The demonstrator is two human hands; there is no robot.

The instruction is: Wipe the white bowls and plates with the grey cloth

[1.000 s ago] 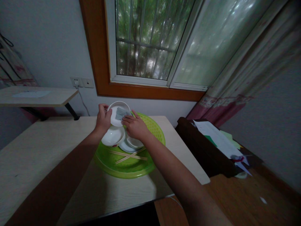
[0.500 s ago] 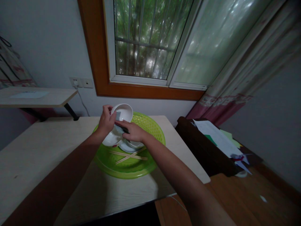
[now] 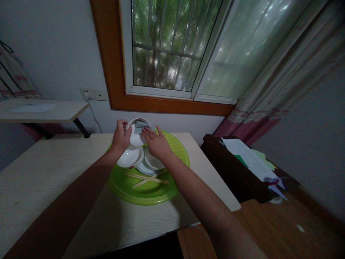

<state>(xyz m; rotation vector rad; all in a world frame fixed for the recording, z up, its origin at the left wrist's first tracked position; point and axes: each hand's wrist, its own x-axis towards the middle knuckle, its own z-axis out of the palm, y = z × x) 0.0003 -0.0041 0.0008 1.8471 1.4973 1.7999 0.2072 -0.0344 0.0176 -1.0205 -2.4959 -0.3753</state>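
My left hand is closed on the rim of a white bowl, tilted with its inside toward me. A grey cloth lies against the inside of that bowl. The outstretched fingers of my right hand press on the cloth, with the thumb sticking up apart from them. Below the held bowl, a second white bowl rests in a green round tray. Beside it, partly hidden by my right hand, another white bowl stands on a small plate. Crossed wooden chopsticks lie in front.
The tray stands on a pale wooden table. A raised shelf is at the left, with a wall socket behind it. Past the table's right edge sits a dark brown piece of furniture with papers. A window is ahead.
My right hand has moved up and its fingers have straightened. The cloth now lies higher inside the bowl. A dark object seen at my right hand before no longer shows.
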